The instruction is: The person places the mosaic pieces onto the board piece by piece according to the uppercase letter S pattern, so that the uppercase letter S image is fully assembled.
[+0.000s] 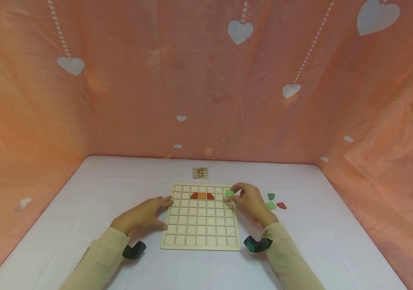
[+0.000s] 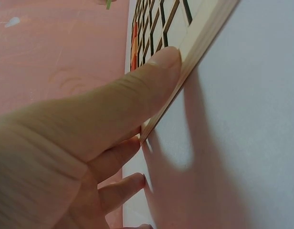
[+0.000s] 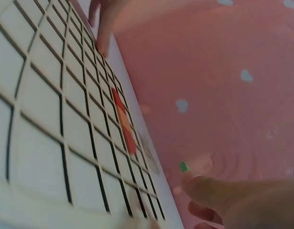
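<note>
A pale wooden grid board [image 1: 201, 247] lies flat on the table. In an upper row sit an orange square tile [image 1: 202, 195] and two red rounded tiles, one on either side of it. My right hand [image 1: 252, 202] pinches a light green square tile [image 1: 229, 193] above the board's upper right corner; the right wrist view shows that green tile [image 3: 183, 166] at the fingertips, off the grid. Along the board's left edge rests my left hand [image 1: 142, 214], fingers spread. The left wrist view has its thumb [image 2: 161, 67] touching the wooden rim.
Right of the board lie a dark green rounded tile [image 1: 271, 196], a light green square tile [image 1: 270, 206] and a red rounded tile [image 1: 281, 205]. Behind the board is a small card [image 1: 200, 173] with a brown figure like a 5. A pink curtain [image 1: 199, 88] with hearts surrounds the white table [image 1: 119, 177].
</note>
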Demonstrator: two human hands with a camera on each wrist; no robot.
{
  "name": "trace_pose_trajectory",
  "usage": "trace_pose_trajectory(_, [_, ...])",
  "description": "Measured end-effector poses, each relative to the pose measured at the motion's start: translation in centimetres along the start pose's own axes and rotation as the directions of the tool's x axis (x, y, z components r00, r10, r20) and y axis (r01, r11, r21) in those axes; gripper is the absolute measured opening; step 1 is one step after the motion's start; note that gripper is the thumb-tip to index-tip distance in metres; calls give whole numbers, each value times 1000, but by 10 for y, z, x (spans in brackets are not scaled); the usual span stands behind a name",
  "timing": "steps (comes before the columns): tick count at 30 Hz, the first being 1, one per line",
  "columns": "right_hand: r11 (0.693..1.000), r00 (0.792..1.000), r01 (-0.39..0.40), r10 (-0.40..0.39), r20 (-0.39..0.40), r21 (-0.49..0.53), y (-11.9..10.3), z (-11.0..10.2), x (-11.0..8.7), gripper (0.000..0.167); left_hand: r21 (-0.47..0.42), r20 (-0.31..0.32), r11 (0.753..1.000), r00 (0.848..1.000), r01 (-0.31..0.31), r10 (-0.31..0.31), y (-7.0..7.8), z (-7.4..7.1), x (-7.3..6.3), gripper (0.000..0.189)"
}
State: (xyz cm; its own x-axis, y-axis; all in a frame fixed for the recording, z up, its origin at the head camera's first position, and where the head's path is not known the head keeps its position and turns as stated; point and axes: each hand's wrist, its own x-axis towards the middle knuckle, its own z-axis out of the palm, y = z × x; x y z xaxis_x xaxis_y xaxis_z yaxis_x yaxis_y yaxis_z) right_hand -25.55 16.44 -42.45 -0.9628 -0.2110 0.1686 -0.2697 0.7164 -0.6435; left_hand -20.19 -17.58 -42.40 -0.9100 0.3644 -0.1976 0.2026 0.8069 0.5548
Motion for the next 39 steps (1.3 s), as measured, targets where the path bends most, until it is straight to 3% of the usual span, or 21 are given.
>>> trace_pose_trajectory(7, [994,994,105,-105,0,-33,-15,12,0,25,-7,10,1000,1000,-8,8,-1,0,-1,80])
trace_pose_trajectory(20, [981,984,176,-173,41,-77,-43,33,2,18,-17,9,1000,1000,-10,10,2,-1,-2,81])
trace_pose_trajectory(25, [982,985,161,-155,75,-95,-53,49,4,23,-3,-1,999,999,-45,45,3,-2,-5,80])
trace_pose_trajectory(30, [986,988,139,-130,86,-97,-58,66,1,26,-14,-8,999,999,-43,43,2,-1,-3,79])
trace_pose_trajectory(39, [981,988,145,-138,63,-127,-66,78,-2,20,-11,-8,999,999,-45,45,0,-2,-4,80])
